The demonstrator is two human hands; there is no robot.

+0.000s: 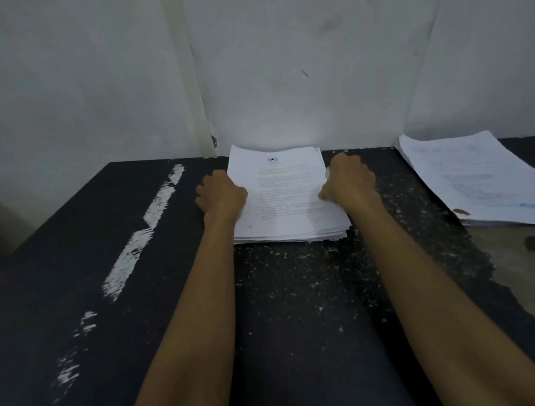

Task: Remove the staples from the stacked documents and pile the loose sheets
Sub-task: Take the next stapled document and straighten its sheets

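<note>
A thick stack of white printed documents lies on the dark table against the back wall, a small emblem at the top of its first page. My left hand grips the stack's left edge, fingers curled under it. My right hand grips the right edge, thumb on the top sheet and fingers curled around the side. A second pile of printed sheets lies at the far right, with a small brown object at its near corner. No staple is visible from here.
The black table is worn, with white scraped streaks on the left and pale specks in the middle. A bare patch of tan surface shows at the right. A grey wall stands directly behind the table.
</note>
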